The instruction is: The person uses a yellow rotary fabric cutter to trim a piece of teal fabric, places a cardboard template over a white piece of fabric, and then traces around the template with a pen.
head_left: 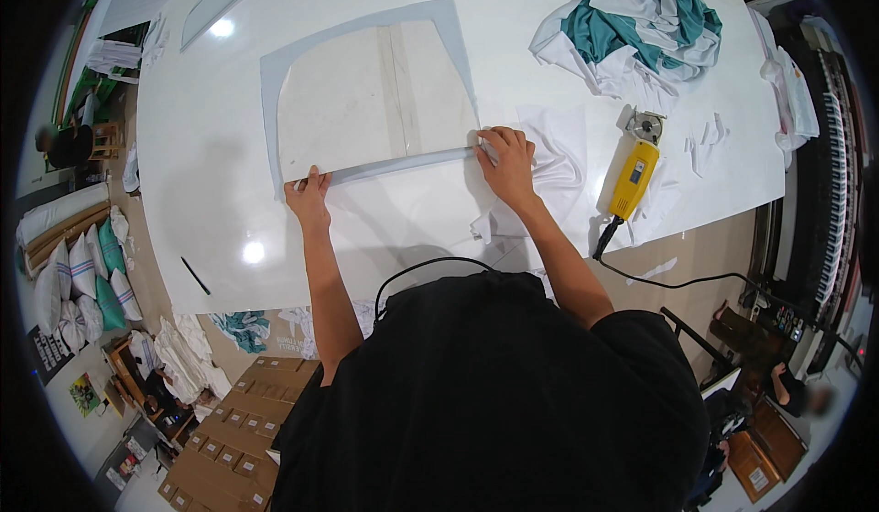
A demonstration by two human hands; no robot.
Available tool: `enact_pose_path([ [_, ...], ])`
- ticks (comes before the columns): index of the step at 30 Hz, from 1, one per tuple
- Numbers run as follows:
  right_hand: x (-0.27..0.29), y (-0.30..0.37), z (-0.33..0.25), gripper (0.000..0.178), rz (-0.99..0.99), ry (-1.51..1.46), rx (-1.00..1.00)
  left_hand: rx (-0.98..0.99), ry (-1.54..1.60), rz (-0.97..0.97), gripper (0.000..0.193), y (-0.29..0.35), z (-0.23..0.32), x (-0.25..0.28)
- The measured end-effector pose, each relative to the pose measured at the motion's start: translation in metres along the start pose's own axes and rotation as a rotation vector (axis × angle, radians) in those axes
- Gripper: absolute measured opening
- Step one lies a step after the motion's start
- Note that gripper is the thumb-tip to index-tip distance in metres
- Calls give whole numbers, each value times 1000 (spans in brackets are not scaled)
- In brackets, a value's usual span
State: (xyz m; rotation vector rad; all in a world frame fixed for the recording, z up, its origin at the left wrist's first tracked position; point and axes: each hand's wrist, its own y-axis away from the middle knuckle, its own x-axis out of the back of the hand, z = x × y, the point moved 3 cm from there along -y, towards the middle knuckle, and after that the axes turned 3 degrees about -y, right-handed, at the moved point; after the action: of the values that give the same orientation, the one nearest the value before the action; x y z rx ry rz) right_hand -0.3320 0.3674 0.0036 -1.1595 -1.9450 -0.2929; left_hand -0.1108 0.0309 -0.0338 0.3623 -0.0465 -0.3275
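Note:
A cream pattern piece (pixel 339 100) with a curved top and a strip of tape down it lies on light grey-blue fabric (pixel 449 22), which shows around its edges. My left hand (pixel 309 202) pinches the pattern's near left corner between thumb and fingers. At its near right corner my right hand (pixel 509 166) grips the edge, the fingers bent over it. Whether the fabric is caught in either grip I cannot tell. A yellow electric rotary cutter (pixel 632 178) lies to the right of my right hand, its round blade end pointing away from me.
Green and white cloth (pixel 632 31) is heaped at the far right of the white table (pixel 211 228). Crumpled white fabric (pixel 554 159) lies beside my right hand. The cutter's black cord (pixel 678 285) runs off rightward. A black pen-like stick (pixel 195 275) lies near the left edge. Cartons (pixel 233 430) stand below left.

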Motion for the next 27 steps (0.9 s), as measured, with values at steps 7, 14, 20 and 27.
enact_pose_path([
  [7,3,0,-3,26,-15,-13,-18,4,9,6,40,0,-2,2],
  [14,1,0,-2,27,-6,-4,-12,-4,2,-2,40,-1,-3,2],
  [20,0,0,-2,27,3,-5,0,10,0,5,39,3,0,-1],
  [27,1,0,-5,26,0,-4,-3,-9,14,-13,39,2,-2,1],
])
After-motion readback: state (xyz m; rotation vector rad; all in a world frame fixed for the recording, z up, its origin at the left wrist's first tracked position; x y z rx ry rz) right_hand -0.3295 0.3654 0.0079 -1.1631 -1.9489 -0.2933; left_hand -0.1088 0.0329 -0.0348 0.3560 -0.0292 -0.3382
